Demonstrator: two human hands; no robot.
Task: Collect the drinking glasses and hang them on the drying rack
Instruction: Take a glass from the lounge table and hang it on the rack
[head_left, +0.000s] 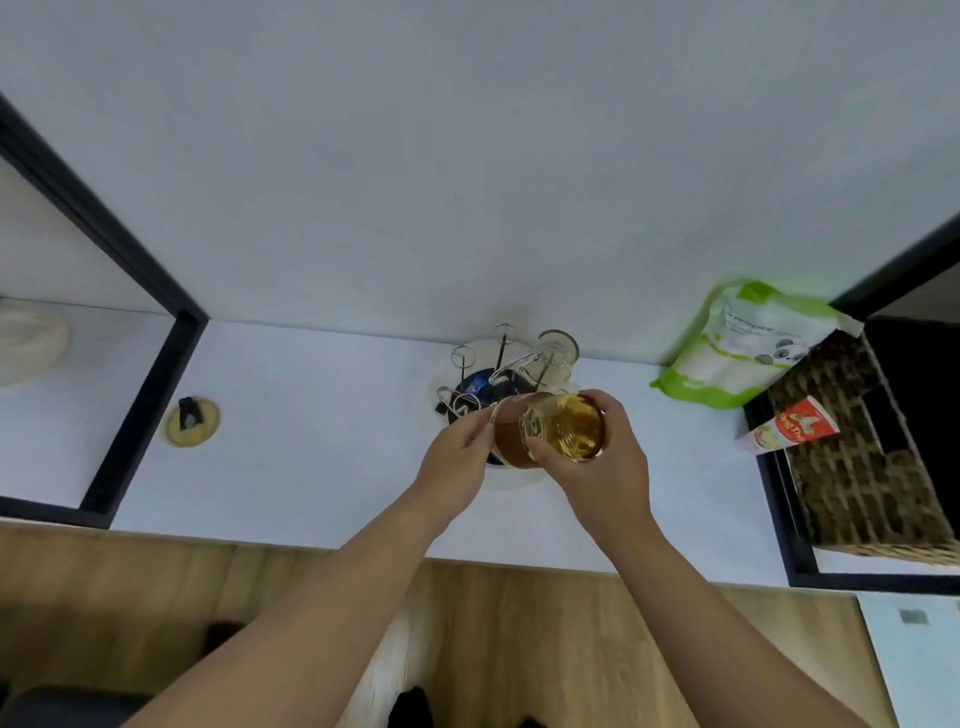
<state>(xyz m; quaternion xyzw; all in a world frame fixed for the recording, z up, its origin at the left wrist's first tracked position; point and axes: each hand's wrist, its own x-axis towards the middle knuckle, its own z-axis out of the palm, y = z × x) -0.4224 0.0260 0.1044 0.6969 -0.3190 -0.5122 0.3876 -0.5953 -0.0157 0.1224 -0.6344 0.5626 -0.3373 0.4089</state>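
Observation:
An amber drinking glass (563, 428) lies tilted on its side in my right hand (602, 467), its base toward me, just above the front of the drying rack. My left hand (457, 457) pinches the glass's rim on its left side. The wire drying rack (480, 374) stands on a round white base at the back of the counter, with several looped prongs bare. A clear glass (556, 353) hangs upside down on a prong at the rack's right rear.
White counter (311, 441) against a white wall. A green-and-white pouch (743, 348) leans at the right, beside a woven basket (857, 452) with a red-and-white packet (789, 426). A round yellow cable port (192, 421) sits left, by a black frame (140, 410).

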